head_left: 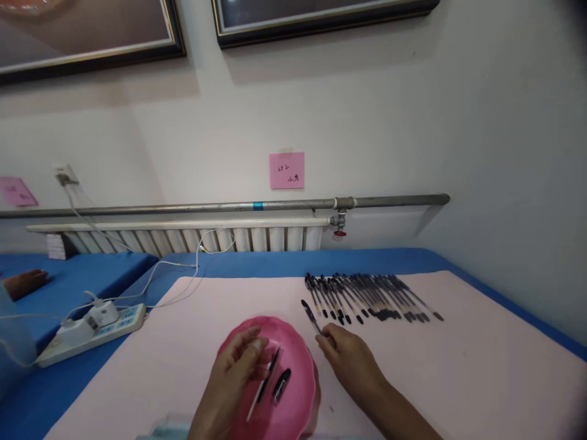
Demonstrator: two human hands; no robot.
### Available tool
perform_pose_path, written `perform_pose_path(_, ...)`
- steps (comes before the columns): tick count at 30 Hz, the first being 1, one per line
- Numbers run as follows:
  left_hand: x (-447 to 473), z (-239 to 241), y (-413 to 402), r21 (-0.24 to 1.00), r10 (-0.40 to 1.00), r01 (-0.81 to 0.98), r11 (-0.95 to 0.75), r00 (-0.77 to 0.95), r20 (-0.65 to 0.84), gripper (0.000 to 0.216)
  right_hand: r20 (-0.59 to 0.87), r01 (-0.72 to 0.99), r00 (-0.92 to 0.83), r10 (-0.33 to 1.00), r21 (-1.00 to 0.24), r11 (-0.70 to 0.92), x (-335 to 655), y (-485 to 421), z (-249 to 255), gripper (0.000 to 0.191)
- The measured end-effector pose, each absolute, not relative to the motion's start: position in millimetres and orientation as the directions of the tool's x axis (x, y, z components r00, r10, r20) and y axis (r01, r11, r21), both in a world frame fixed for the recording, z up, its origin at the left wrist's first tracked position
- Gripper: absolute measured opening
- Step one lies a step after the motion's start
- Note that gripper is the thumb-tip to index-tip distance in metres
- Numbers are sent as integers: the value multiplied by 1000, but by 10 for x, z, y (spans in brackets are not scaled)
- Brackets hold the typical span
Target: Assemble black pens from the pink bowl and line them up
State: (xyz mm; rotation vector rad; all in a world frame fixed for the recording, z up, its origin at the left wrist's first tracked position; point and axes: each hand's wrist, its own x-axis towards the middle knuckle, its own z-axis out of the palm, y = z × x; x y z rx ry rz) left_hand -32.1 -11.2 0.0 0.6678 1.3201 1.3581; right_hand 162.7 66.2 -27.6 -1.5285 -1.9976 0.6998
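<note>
The left hand [238, 362] is pinching a pen barrel [269, 368] over the near pink bowl [300, 345] holding a black cap [280, 385], while the right hand [349, 359] is gripping a pen [310, 316].

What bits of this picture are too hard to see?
Head view only.
Writing on the note: too small to read.
Left part of the bowl: behind the left hand.
Lower end of the pen: under the right hand.
The frames: cut by the top edge.
A person's hand: cut by the left edge.

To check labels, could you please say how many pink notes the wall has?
2: one pink note above the pipe, a second note at the left edge; none looks hidden.
</note>
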Motion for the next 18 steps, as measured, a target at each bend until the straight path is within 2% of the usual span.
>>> perform_pose_path(4,-252,2,-130,957,921,-233,174,-306,-242,49,117,762,-233,965,-595,256,1677,711,-385,10)
perform_pose_path(12,-303,-27,-131,976,929,-131,175,-306,-208,46,88,769,-397,913,-510,384,1805,546,-370,31)
perform_pose_path(18,-296,-36,-134,984,961,-77,163,-215,-176,39,108,765,-443,890,-472,438,1772,665,-403,33)
